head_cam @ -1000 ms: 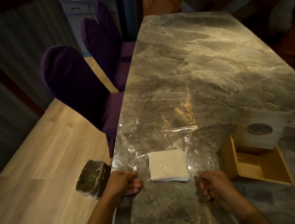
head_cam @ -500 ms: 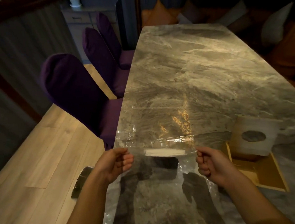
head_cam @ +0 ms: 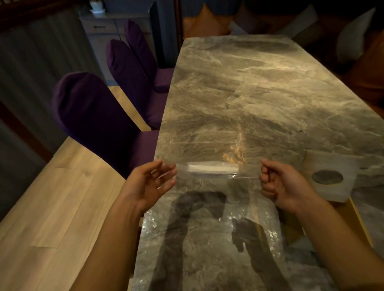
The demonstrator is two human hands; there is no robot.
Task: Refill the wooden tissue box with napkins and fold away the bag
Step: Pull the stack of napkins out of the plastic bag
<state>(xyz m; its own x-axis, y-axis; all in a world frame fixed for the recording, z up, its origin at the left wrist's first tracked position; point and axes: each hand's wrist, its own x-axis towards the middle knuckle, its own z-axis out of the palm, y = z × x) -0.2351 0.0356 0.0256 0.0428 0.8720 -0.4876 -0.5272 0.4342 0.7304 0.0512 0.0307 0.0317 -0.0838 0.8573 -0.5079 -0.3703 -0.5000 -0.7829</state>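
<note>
I hold a clear plastic bag [head_cam: 205, 215] up above the near end of the marble table [head_cam: 250, 83], stretched between both hands. A white stack of napkins [head_cam: 213, 168] sits inside it, seen edge-on along the raised top. My left hand [head_cam: 148, 187] grips the bag's left edge with loosely spread fingers. My right hand [head_cam: 279, 184] pinches the right edge in a fist. The wooden tissue box [head_cam: 358, 217] lies open on the table to the right, partly hidden by my right forearm. Its lid [head_cam: 339, 163], with a round hole, leans on the box's far side.
Three purple chairs [head_cam: 92, 112] stand along the table's left side on a wooden floor [head_cam: 42, 214]. A cabinet [head_cam: 101, 30] stands at the far left wall. Cushions [head_cam: 356, 33] lie on seating to the far right.
Both hands have raised the bag with the napkins off the table. The napkin stack, flat on the table a second ago, now hangs edge-on. My left fingers have loosened.
</note>
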